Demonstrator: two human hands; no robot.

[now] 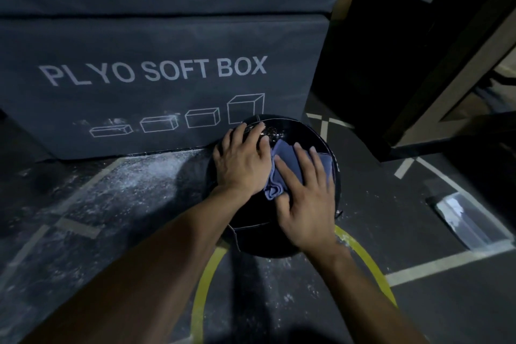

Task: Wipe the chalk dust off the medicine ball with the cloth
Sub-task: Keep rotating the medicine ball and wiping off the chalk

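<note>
Pressing fingers (305, 160): the right hand (304, 198) lies flat with its fingers straight and spread on the cloth (282, 167), pinning it to the top of the ball; it pinches nothing that I can see.
Bracing hand: the left hand (243, 159) rests spread on bare ball at about 9 o'clock from the cloth, fingers nearly straight, holding nothing, its fingertips reaching into the white patch.
Cloth: blue, bunched into folds between the two hands, with a crumpled end just beside the right thumb and a flatter part under the right fingers.
Medicine ball (251, 234): black, stitched panels, sitting on the floor (139, 204) at the centre of the view, touching or almost touching the foot of the plyo box (156, 86) at 12 o'clock.
Chalk dust (272, 131): a speckled white patch on the ball's far upper face, at roughly 11 o'clock from the right fingers and just beyond the cloth's far edge.
Key relation: the dust lies ahead and slightly left of the cloth, so the right hand, which bears on the cloth, is the one placed to push it there; the left fingertips sit partly on that patch and would probably need to shift.
Progress: by my judgement unfinished, as dust remains.
Floor: more white powder is scattered at 9 o'clock, with a yellow line (206, 274) curving around the ball's near side.
</note>
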